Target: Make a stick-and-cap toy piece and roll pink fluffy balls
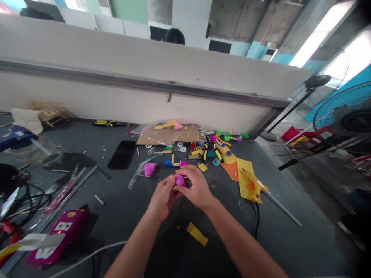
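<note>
A small purple lump of modelling clay (179, 180) is pinched between my two hands above the middle of the dark table. My left hand (165, 195) grips it from the left with thumb and fingers, while my right hand (195, 187) curls over its right side. Just left of them, more pink-purple clay (150, 169) lies in a clear plastic bag. Behind my fingers is a small piece with a blue lump (169, 163), a pale stick and a pink end. A yellow paper strip (197, 234) rests on the table nearer to me.
A black phone (122, 154) lies at the left behind the bag. Pliers, caps and clay bits crowd around a cardboard sheet (165, 136). Yellow paper (246, 179) is at the right; a magenta power strip (62, 235) and cables at the left. A low partition (130, 100) closes the back.
</note>
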The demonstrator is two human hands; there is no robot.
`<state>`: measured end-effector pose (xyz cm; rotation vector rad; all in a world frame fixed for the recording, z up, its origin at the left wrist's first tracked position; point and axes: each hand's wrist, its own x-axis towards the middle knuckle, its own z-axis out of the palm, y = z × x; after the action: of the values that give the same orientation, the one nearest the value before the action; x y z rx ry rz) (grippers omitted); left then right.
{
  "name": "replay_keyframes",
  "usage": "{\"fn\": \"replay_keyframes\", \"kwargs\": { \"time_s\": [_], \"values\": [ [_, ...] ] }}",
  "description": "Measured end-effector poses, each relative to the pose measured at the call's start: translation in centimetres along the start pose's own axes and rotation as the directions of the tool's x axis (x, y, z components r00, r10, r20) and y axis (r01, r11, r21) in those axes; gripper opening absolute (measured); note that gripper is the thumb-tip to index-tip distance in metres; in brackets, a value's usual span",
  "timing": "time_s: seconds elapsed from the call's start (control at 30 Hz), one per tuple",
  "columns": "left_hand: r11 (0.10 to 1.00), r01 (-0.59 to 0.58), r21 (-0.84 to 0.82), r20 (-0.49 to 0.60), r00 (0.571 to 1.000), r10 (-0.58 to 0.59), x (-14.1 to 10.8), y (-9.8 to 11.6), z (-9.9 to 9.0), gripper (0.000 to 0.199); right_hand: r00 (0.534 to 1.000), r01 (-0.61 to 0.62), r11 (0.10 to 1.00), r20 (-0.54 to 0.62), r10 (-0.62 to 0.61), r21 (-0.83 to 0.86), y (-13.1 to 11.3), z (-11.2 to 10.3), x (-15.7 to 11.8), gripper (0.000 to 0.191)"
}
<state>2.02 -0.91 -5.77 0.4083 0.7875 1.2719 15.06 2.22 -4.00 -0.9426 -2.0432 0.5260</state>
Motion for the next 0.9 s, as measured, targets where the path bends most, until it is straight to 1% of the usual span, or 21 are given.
{"fn": "replay_keyframes", "kwargs": {
  "time_s": [0.13,0.23,0.3,0.4,0.57,0.7,0.77,0.9],
  "values": [
    [0.999,-0.035,0.007,0.003,0.999,0.035,0.12,0.02,0.1,0.024,1.0,0.015,1.0,0.018,-0.015,0.001,0.01,0.04,0.05,0.039],
    [1.0,-0.018,-0.002,-0.01,1.0,0.018,0.19,-0.03,0.1,0.024,0.999,0.028,1.0,0.03,-0.028,-0.005,0.05,0.09,0.1,0.036],
    [1.0,-0.007,-0.023,-0.017,1.0,0.006,0.19,-0.09,0.1,0.025,1.0,0.009,0.999,0.009,-0.009,-0.038,0.14,0.16,0.13,0.034],
    [1.0,0.001,-0.023,-0.009,1.0,-0.001,0.15,-0.05,0.11,0.022,1.0,-0.008,0.997,-0.011,0.008,-0.083,0.3,0.27,0.19,0.037],
    [1.0,0.011,0.006,-0.019,1.0,-0.011,0.25,0.18,0.01,0.023,1.0,0.019,0.997,0.018,-0.018,-0.075,0.47,0.29,0.21,0.039],
    [1.0,0.025,-0.012,-0.007,1.0,-0.025,0.33,0.11,-0.08,0.025,1.0,0.0,0.996,-0.017,-0.001,-0.09,0.49,0.16,0.19,0.033],
    [0.999,0.03,-0.012,0.002,1.0,-0.03,0.33,0.07,-0.08,0.023,1.0,-0.012,0.996,-0.026,0.01,-0.087,0.47,0.11,0.2,0.036],
    [0.999,0.045,0.002,-0.001,0.999,-0.045,0.31,0.12,-0.03,0.023,1.0,0.001,1.0,0.03,0.0,-0.03,0.46,0.1,0.16,0.043]
  ]
}}
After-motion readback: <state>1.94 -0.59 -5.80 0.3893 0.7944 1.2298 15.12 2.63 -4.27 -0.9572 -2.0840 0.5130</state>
